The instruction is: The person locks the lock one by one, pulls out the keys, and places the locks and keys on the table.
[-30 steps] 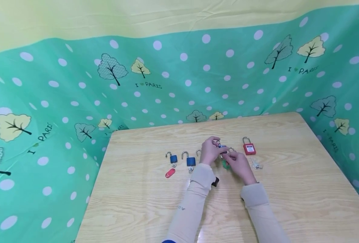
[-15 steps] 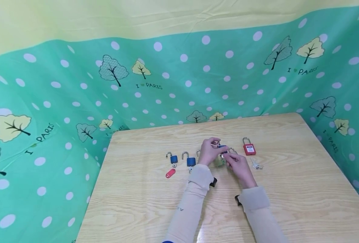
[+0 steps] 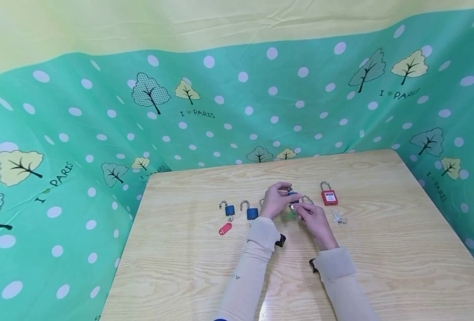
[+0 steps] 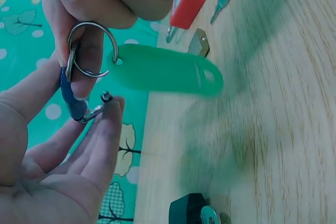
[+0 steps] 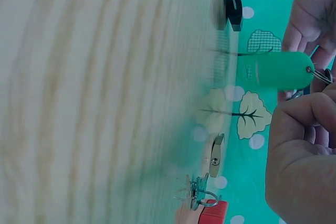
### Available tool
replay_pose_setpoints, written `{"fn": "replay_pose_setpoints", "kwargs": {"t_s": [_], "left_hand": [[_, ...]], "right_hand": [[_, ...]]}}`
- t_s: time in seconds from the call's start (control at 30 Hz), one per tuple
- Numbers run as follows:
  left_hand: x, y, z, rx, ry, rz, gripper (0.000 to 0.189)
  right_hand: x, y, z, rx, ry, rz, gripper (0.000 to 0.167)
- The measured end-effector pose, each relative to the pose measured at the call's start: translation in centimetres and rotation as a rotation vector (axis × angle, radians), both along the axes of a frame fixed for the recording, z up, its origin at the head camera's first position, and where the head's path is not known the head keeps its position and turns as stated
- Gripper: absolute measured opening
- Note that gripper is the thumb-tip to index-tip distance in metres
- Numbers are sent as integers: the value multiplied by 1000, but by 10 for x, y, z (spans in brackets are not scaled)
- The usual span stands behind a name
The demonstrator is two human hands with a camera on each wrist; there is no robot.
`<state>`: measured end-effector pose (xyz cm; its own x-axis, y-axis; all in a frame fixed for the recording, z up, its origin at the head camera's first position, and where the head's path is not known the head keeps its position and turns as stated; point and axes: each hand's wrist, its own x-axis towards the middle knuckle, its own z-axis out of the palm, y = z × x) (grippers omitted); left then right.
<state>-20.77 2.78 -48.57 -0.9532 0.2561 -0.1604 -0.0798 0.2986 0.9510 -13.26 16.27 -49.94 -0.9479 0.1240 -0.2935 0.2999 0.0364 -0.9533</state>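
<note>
In the head view my left hand (image 3: pixel 275 201) holds a small blue padlock (image 3: pixel 294 196) above the table. Its shackle (image 4: pixel 95 113) shows by the left fingertips in the left wrist view. My right hand (image 3: pixel 315 220) pinches at the lock's lower end, where a metal key ring (image 4: pixel 110 38) hangs; the key itself is mostly covered by the fingers. From the ring dangles a green plastic key tag (image 4: pixel 163 70), also seen in the right wrist view as a blurred green tag (image 5: pixel 281 70).
Left of the hands lie two blue padlocks (image 3: pixel 229 210) (image 3: pixel 252 213) with raised shackles, and a red tag (image 3: pixel 225 228). Rightward are a brass padlock (image 4: pixel 200 43), a red padlock (image 3: pixel 329 196) and loose keys (image 3: pixel 338 217). A black padlock (image 4: pixel 187 209) lies beside the left hand.
The green tag has swung and turned beneath the lock. My right hand has shifted slightly at the lock's lower end, while the left keeps its hold almost in place.
</note>
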Motion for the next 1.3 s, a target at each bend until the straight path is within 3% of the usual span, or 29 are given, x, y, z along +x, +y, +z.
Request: {"fn": "replay_pose_setpoints", "kwargs": {"t_s": [0.17, 0.37, 0.7, 1.13, 1.3], "left_hand": [[1, -1, 2, 85, -21, 4, 56], [-1, -2, 1, 112, -7, 17, 53], [-5, -1, -2, 289, -10, 6, 52], [-8, -5, -4, 265, -10, -46, 52], [-10, -7, -5, 273, -9, -57, 52]], "right_hand": [[0, -2, 1, 1, 29, 1, 37], [1, -4, 3, -3, 43, -7, 37], [1, -10, 4, -34, 55, -45, 37], [-2, -9, 6, -41, 39, -44, 38], [-3, -9, 8, 3, 63, -12, 37]]}}
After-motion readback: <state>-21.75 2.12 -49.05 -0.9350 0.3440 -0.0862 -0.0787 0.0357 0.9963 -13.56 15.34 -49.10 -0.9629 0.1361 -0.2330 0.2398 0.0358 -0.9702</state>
